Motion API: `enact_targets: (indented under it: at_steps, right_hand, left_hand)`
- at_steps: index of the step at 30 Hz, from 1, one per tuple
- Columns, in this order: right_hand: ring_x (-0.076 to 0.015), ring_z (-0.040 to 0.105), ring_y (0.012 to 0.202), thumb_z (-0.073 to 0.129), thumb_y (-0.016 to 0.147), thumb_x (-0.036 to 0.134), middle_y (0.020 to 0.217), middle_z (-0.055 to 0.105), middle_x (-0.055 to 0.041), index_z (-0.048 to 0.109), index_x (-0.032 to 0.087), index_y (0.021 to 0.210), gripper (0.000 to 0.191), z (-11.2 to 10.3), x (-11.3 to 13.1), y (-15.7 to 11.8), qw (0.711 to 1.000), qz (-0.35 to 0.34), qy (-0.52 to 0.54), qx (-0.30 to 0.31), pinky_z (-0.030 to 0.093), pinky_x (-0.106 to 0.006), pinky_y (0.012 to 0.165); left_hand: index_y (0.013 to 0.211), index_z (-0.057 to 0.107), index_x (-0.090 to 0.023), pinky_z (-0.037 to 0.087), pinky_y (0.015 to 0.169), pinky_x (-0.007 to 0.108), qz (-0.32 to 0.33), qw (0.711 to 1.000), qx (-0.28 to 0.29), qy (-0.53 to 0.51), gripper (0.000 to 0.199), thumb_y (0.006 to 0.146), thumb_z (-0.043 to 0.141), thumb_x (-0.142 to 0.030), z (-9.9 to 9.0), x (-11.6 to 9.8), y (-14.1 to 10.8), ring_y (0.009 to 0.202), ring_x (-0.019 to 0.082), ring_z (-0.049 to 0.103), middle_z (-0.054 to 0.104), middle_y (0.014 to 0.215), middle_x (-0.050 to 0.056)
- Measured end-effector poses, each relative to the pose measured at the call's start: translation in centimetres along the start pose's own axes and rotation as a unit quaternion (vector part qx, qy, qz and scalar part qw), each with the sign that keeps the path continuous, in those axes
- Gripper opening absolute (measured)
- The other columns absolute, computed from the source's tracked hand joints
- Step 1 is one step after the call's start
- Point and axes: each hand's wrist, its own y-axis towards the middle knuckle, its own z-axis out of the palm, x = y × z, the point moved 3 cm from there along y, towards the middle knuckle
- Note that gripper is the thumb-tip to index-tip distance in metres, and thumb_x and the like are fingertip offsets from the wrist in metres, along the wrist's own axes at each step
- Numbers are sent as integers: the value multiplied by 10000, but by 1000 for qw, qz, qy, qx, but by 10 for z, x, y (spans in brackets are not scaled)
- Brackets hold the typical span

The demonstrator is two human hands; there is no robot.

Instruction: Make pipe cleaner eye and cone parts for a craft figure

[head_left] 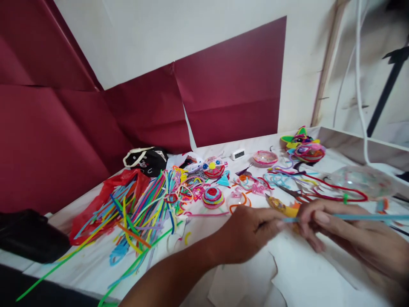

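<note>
A light blue pipe cleaner (377, 217) stretches sideways between my two hands above the front of the table. My left hand (244, 234) pinches its left end with thumb and fingertips. Close by on the right, my right hand (348, 238) has thumb and fingers closed around the same pipe cleaner, and its long tail runs off the right edge. Behind the hands lie a yellow-orange object (281, 207), partly hidden, and a pair of scissors (297, 194). A round piece wound in coloured pipe cleaners (213, 198) sits beyond my left hand.
A large heap of pipe cleaners (153, 204) spills from a red plastic bag (86, 213) on the left. A black bag (153, 162), a small white digital clock (238, 154) and a colourful decorated figure (305, 147) stand farther back. A clear plastic dome (361, 181) is at right.
</note>
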Motion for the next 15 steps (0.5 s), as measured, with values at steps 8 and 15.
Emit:
enact_targets:
  at_steps: [8, 15]
  right_hand:
    - [-150, 616, 582, 691, 740, 350, 678, 657, -44, 715, 237, 834, 149, -22, 68, 39, 985, -87, 107, -102, 481, -239, 480]
    - [-158, 615, 640, 558, 824, 442, 767, 687, -32, 700, 245, 881, 249, -12, 97, 57, 900, -269, -312, -140, 460, -278, 571]
  left_hand:
    - [1048, 627, -161, 495, 738, 232, 148, 891, -248, 352, 240, 914, 442, -237, -65, -12, -5, 806, 134, 654, 712, 894, 41]
    - [1009, 632, -155, 489, 752, 241, 153, 820, -341, 433, 220, 908, 449, -224, -92, -28, 0, 812, 139, 632, 690, 879, 50]
